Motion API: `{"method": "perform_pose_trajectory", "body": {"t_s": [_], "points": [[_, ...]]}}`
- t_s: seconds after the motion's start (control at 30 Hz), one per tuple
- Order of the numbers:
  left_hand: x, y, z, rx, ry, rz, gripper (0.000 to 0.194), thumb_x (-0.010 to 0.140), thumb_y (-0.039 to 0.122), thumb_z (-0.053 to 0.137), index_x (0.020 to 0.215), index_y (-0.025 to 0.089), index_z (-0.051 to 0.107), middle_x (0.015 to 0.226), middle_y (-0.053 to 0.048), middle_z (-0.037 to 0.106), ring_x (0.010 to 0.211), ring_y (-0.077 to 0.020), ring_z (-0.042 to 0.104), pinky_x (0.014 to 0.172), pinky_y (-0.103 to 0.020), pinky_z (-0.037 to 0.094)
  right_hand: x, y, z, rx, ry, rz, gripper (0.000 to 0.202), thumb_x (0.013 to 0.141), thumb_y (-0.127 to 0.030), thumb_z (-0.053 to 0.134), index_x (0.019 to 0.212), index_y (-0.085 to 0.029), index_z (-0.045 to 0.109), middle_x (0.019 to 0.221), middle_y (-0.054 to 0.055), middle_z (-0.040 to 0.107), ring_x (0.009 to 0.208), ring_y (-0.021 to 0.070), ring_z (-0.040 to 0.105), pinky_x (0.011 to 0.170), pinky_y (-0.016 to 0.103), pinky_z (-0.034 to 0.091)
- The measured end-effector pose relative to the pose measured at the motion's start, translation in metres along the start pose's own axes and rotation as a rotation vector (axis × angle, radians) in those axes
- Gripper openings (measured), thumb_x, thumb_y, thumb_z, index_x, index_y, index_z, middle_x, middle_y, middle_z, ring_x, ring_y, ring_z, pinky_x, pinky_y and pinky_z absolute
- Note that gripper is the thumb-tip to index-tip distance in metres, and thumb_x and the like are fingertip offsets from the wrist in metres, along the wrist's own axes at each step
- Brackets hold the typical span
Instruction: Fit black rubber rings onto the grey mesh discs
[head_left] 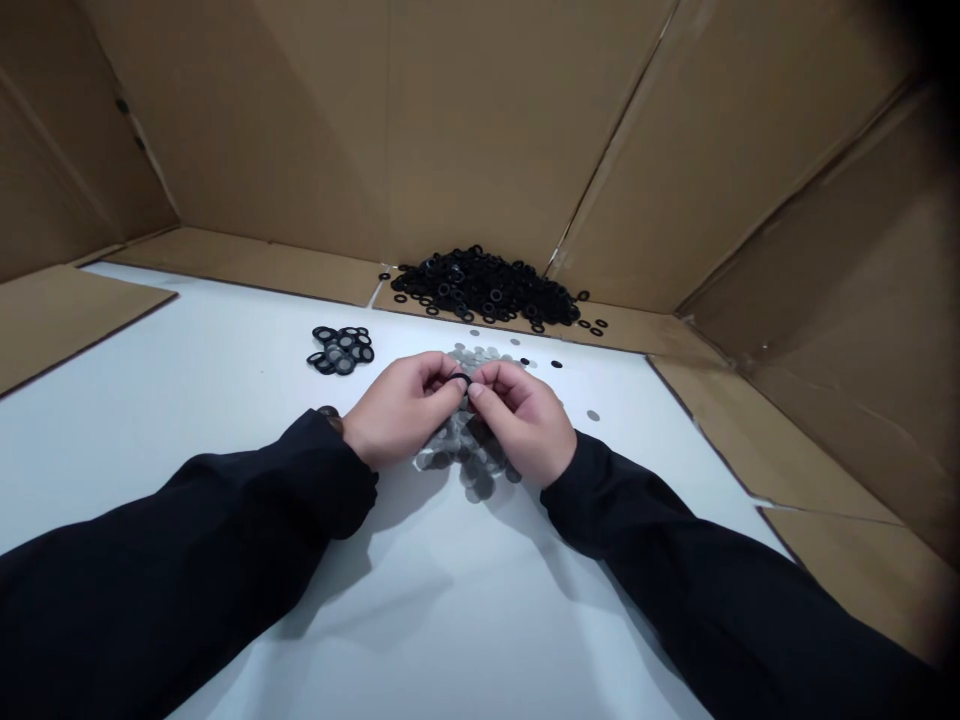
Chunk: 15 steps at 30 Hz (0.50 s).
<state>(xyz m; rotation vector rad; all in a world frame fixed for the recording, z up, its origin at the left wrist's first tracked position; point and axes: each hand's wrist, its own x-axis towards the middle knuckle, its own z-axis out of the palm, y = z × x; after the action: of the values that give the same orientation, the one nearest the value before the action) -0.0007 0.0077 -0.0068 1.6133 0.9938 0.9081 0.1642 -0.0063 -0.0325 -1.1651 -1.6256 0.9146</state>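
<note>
Between my fingertips, at the middle of the head view, is a small black ring [464, 379]. My left hand [409, 405] pinches its left side with thumb and forefinger. From the right, my right hand [525, 415] pinches the same ring, and the two hands nearly touch. Beneath them lies a pile of thin grey discs [476, 465], partly hidden by my hands. To the left rests a small group of black rings with grey discs inside [343, 350]. Whether the held ring has a disc in it cannot be made out.
A large heap of black rings [487, 288] sits at the back on a cardboard strip [300, 272]. Tall cardboard walls [480, 130] surround the white table [420, 620] at the back and sides. A few stray rings and discs lie around the heap and pile.
</note>
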Motion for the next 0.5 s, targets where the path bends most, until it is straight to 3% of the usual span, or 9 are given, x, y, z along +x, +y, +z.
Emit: {"method": "perform_pose_trajectory", "body": {"t_s": [0.23,0.5], "points": [[-0.0002,0.0010,0.0003,0.041,0.034,0.037,0.018,0.085,0.034,0.054,0.080,0.017,0.056,0.071,0.002,0.054,0.063,-0.0106,0.048,0.057,-0.022,0.040,-0.0008,-0.0026,-0.0002,-0.064,-0.027,-0.031,0.017,0.090,-0.037,0.050,0.083,-0.021,0.050,0.061,-0.004,0.044,0.055,0.0116,0.039,0.051,0.025,0.034],[0.0002,0.0031,-0.0003,0.069,-0.017,-0.003,0.019,0.083,0.034,0.057,0.078,0.016,0.058,0.070,0.001,0.057,0.062,-0.0115,0.051,0.056,-0.023,0.041,-0.0018,0.0016,-0.0013,-0.035,0.030,-0.052,0.020,0.092,-0.040,0.051,0.088,-0.021,0.053,0.069,-0.003,0.050,0.059,0.0116,0.044,0.056,0.025,0.037]]}}
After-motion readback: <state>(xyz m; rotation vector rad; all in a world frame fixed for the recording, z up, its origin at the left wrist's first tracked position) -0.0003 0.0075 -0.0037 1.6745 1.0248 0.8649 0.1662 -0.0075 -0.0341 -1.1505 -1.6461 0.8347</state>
